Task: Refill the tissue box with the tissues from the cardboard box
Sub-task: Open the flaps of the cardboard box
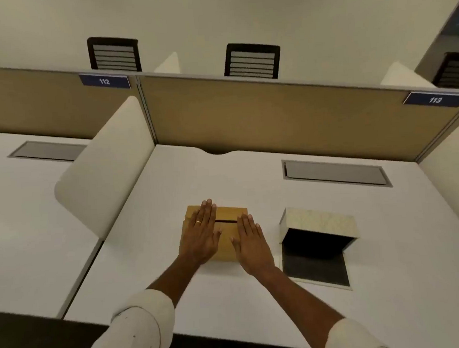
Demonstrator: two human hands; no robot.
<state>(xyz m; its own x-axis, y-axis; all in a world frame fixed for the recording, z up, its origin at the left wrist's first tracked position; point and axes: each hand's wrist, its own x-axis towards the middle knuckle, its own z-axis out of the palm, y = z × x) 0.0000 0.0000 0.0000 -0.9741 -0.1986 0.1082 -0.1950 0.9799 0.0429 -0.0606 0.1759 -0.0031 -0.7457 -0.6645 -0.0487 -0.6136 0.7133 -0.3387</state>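
Both hands flat, fingers extended, gripping nothing: left hand (200, 234) and right hand (250, 244) rest on the small brown cardboard box (227, 237), flap seam running left-right between them. Open cream speckled tissue box (317, 223) just right, nearer right hand.

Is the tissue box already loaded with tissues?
No. The tissue box lies open beside the cardboard box, its interior dark and empty, while the left hand and right hand rest flat on the cardboard box.
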